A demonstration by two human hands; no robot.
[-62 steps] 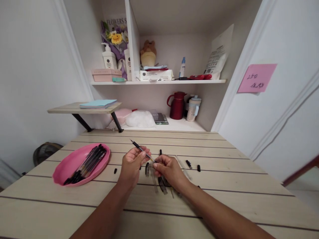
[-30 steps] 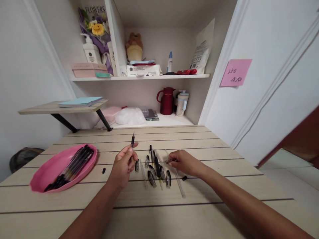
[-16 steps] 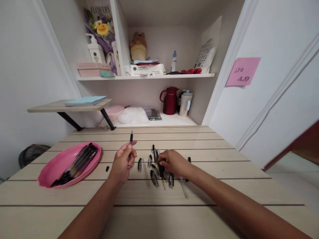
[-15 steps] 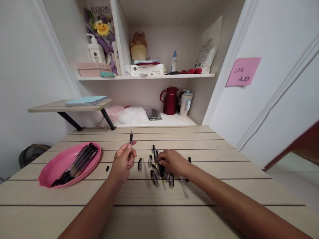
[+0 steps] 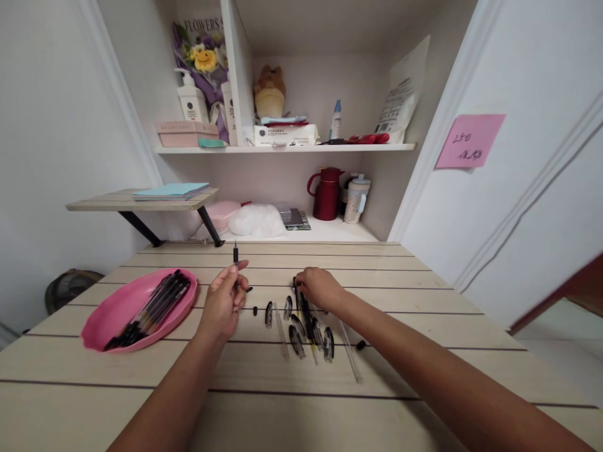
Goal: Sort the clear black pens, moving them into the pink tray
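My left hand (image 5: 224, 304) is closed round a thin black pen refill (image 5: 235, 255), held upright with its tip pointing up. My right hand (image 5: 318, 288) reaches over a scatter of pen parts (image 5: 301, 326) on the wooden table (image 5: 424, 326); its fingers curl down onto the black pieces at the far end of the pile, and whether they hold one is hidden. The pile has black caps, black grips and clear barrels (image 5: 351, 359). A small black cap (image 5: 255, 310) lies between my hands.
A pink oval tray (image 5: 115, 314) with several black pens (image 5: 155, 306) sits at the left. Behind the table are shelves with a red jug (image 5: 325, 194), a white mug (image 5: 355, 199) and bottles. A pink note (image 5: 468, 140) hangs on the right wall.
My right hand went from the right side of the pile to its far end. My left hand kept the refill upright and drifted slightly left. The head camera shifted.
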